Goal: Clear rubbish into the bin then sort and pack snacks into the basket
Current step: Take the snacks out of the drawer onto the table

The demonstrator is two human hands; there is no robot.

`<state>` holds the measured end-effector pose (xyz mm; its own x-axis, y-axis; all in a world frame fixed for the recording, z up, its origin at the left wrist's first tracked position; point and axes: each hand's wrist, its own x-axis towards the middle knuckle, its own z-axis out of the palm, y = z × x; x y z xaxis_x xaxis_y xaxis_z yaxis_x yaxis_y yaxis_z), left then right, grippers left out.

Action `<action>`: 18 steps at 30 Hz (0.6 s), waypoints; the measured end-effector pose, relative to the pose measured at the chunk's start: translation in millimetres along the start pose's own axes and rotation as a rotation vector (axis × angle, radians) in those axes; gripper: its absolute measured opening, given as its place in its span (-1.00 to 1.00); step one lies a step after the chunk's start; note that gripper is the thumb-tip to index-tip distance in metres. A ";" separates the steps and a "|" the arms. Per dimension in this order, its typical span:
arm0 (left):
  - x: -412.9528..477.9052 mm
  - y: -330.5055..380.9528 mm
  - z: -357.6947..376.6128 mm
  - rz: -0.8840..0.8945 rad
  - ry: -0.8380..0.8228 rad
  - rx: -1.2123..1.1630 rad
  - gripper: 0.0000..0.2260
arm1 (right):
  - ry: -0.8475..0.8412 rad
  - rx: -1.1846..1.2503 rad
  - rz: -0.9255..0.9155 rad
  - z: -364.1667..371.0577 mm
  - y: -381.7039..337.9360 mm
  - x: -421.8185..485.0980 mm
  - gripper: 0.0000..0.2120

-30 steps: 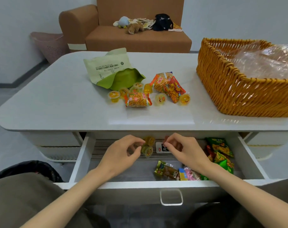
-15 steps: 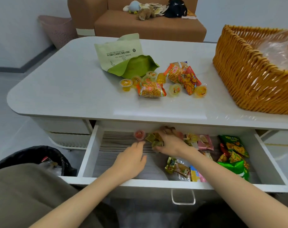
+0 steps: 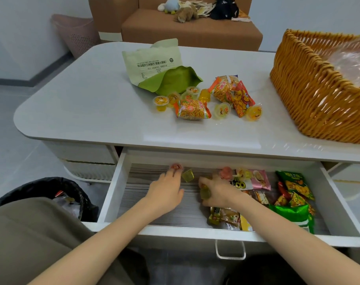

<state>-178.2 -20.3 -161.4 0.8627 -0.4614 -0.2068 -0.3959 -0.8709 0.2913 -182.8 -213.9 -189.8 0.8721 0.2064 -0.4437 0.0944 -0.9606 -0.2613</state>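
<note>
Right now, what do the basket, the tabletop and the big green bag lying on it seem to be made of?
Basket: woven wicker or rattan, judging by its honey-coloured interlaced strands with a slight sheen.
Tabletop: smooth, glossy white that reflects the light; perhaps lacquered board or a stone-like slab, I cannot tell which.
Green bag: matte printed pouch, paper or plastic film, creased and torn open.

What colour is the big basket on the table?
The basket is golden-orange woven wicker, seen best in the head view.
</note>
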 end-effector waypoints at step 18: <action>74.7 16.2 20.1 0.072 -0.168 0.396 -0.60 | 0.065 0.257 -0.022 -42.8 71.2 -83.5 -0.81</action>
<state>-126.5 -72.2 -190.9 0.7783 -0.5157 -0.3582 -0.5714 -0.8182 -0.0635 -228.4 -307.4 -134.6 0.9011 0.2062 -0.3814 -0.0040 -0.8756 -0.4830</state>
